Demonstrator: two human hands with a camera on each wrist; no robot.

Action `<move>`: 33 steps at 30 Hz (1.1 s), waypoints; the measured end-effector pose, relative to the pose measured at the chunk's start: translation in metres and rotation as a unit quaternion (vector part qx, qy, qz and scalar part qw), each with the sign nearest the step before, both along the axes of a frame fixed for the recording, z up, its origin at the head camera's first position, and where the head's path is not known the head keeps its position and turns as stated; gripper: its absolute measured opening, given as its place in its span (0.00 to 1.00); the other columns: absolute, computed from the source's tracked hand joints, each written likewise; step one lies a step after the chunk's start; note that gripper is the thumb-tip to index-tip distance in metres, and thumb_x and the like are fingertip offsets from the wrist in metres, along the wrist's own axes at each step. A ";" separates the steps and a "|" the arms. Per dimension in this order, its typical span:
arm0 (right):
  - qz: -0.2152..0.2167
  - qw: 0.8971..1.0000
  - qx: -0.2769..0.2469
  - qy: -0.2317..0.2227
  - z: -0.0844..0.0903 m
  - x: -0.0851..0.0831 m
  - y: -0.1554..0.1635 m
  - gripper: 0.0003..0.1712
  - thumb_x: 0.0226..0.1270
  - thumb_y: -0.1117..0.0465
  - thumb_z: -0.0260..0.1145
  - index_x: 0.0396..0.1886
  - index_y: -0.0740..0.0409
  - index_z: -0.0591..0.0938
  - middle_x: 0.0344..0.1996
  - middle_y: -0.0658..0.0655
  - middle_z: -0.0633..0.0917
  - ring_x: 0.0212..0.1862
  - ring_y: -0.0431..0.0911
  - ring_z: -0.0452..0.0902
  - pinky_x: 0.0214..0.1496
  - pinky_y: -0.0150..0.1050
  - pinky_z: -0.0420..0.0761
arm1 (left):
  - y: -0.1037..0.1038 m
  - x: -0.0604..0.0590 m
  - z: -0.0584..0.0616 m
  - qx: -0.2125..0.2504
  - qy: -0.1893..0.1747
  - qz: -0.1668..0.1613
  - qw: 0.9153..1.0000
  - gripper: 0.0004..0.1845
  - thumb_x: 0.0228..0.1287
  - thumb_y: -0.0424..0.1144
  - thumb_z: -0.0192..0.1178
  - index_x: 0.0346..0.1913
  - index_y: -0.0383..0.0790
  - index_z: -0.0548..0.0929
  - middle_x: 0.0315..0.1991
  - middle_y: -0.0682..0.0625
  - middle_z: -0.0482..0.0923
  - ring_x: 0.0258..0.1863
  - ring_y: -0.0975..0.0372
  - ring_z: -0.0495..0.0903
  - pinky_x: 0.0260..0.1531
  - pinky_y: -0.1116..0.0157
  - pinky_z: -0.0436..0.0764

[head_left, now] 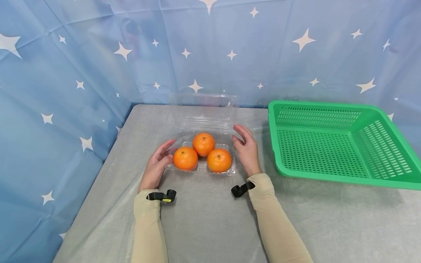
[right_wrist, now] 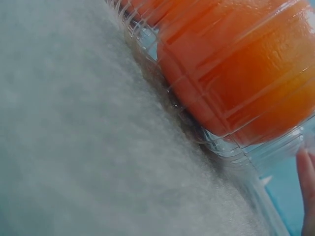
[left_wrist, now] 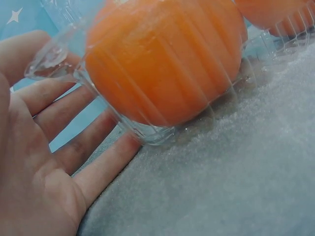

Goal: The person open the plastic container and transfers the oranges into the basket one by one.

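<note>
A person's left hand (head_left: pixel 157 165) and right hand (head_left: pixel 246 149) are flanking a clear box (head_left: pixel 201 146) that is sitting on the grey surface (head_left: pixel 204 219), left of centre and toward the far edge. The box's lid (head_left: pixel 207 109) is standing open on the far side. Three oranges are lying inside: a left orange (head_left: pixel 185 158), a far orange (head_left: pixel 203 144) and a right orange (head_left: pixel 219 160).

Both grips are released. The left wrist view is showing straight fingers (left_wrist: pixel 83 142) lying along the box's left corner, touching the ribbed plastic. In the right wrist view only one fingertip (right_wrist: pixel 307 187) is showing, just beside the box's right wall; whether it is touching cannot be told.

A green basket (head_left: pixel 342 142) is standing empty to the right, apart from the box.

Judged from this layout, the hands are steadying the opened box. The next move probably calls for one hand keeping the light box from sliding while the other is closing round an orange from above.
</note>
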State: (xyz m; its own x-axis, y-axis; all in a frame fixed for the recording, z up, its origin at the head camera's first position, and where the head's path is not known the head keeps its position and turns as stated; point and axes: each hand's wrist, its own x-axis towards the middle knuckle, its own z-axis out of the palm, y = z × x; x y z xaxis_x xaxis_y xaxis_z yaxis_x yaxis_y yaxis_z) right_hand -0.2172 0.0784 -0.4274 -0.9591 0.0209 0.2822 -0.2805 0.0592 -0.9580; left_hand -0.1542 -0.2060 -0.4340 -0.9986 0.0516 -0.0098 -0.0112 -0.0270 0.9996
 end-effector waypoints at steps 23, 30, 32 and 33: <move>0.029 1.000 -0.002 -0.006 0.000 -0.001 0.000 0.27 0.57 0.77 0.55 0.59 0.64 0.68 0.60 0.61 0.65 0.60 0.52 0.63 0.55 0.43 0.69 | -0.006 -0.008 -0.021 -0.006 -0.004 0.016 1.000 0.26 0.59 0.37 0.56 0.61 0.53 0.67 0.61 0.59 0.63 0.58 0.62 0.66 0.55 0.54 0.64; 0.031 0.999 0.012 -0.004 0.000 -0.001 0.001 0.28 0.57 0.76 0.56 0.60 0.63 0.68 0.60 0.60 0.65 0.60 0.51 0.62 0.56 0.44 0.68 | -0.007 -0.008 -0.020 -0.006 0.004 0.012 1.000 0.26 0.60 0.37 0.55 0.62 0.52 0.67 0.62 0.57 0.63 0.58 0.61 0.66 0.55 0.55 0.65; 0.032 0.999 0.014 -0.003 0.000 -0.001 0.001 0.28 0.58 0.75 0.57 0.60 0.63 0.68 0.60 0.60 0.65 0.60 0.51 0.62 0.56 0.46 0.67 | -0.006 -0.007 -0.018 -0.003 0.002 0.009 1.000 0.26 0.60 0.36 0.55 0.62 0.51 0.66 0.62 0.56 0.63 0.58 0.60 0.65 0.55 0.55 0.65; 0.033 0.999 0.016 -0.003 0.000 0.000 0.002 0.27 0.58 0.75 0.57 0.60 0.63 0.68 0.60 0.60 0.65 0.61 0.51 0.62 0.56 0.47 0.67 | -0.005 -0.006 -0.016 -0.003 0.002 0.008 1.000 0.26 0.61 0.35 0.54 0.62 0.51 0.66 0.62 0.55 0.62 0.59 0.60 0.65 0.55 0.56 0.65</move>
State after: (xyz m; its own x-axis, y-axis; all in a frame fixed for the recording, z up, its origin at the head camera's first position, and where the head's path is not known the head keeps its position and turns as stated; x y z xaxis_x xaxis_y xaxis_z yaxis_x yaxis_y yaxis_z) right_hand -0.2177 0.0800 -0.4278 -0.9596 -0.0503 0.2769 -0.2799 0.0706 -0.9574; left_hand -0.1606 -0.2112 -0.4498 -0.9993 0.0360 -0.0069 -0.0077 -0.0214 0.9997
